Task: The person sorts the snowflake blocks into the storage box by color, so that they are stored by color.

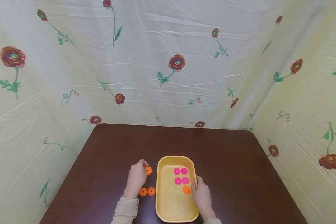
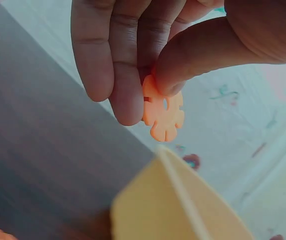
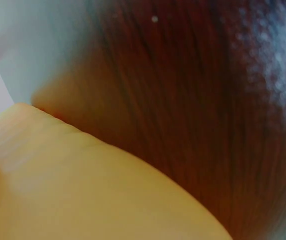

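Your left hand (image 1: 136, 178) pinches an orange disc (image 1: 148, 170) just left of the yellow tray (image 1: 160, 199); your right hand (image 1: 203, 198) sits on the tray's right rim.

Left grip: thumb and fingers (image 2: 125, 75) clamped on the notched orange disc (image 2: 163, 112), held off the tabletop (image 1: 235, 161) close to the tray's far left corner. Right grip: fingers curl over the tray's right edge, tips just beside an orange disc (image 1: 186, 189) lying inside; you can't tell if they touch it. Four pink discs (image 1: 180, 175) lie in a two-by-two block in the tray's far right part, just beyond that orange one. Two more orange discs (image 1: 147, 191) lie side by side on the tabletop between your left wrist and the tray. Flowered cloth (image 1: 168, 71) walls the tabletop on three sides. Right wrist view is a blur of tray and tabletop.
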Tool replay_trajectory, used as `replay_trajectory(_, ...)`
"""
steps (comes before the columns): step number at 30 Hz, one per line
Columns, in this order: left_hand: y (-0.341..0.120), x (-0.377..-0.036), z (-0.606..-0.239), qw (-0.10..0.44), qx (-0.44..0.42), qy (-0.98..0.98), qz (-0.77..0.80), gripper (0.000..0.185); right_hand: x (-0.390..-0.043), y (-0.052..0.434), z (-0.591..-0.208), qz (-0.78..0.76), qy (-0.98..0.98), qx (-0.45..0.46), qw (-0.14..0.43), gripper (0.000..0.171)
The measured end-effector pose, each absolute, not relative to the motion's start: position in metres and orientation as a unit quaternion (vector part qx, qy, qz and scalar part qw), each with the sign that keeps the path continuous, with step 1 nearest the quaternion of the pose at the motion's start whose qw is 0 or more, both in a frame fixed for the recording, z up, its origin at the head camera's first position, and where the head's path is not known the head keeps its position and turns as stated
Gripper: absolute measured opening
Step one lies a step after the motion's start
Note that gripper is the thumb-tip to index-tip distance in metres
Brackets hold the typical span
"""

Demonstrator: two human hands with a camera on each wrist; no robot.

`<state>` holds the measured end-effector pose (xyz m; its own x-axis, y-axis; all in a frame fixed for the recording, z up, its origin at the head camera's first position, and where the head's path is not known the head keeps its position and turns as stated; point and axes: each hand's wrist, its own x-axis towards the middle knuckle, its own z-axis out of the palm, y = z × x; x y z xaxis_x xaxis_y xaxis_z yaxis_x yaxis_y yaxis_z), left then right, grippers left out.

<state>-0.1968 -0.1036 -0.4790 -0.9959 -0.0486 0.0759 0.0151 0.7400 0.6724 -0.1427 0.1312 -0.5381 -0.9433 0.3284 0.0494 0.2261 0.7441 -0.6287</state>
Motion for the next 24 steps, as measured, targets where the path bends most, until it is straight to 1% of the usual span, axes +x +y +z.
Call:
replay_trajectory(8, -0.070, -0.203, -0.470, 0.055, -0.029, -0.930, -0.363, 0.012, -0.143, 0.132, -0.539, 0.329, -0.929, -0.148, 0.081, 0.029)
replay_trajectory(17, -0.035, -0.206, -0.472, 0.036, -0.067, -0.938, -0.337, 0.014, -0.143, 0.133, -0.540, 0.327, -0.931, -0.143, 0.082, 0.029)
replay_trajectory(24, -0.010, -0.206, -0.478, 0.014, -0.095, -0.942, -0.321, 0.017, -0.141, 0.135, -0.540, 0.322, -0.933, -0.132, 0.097, 0.028)
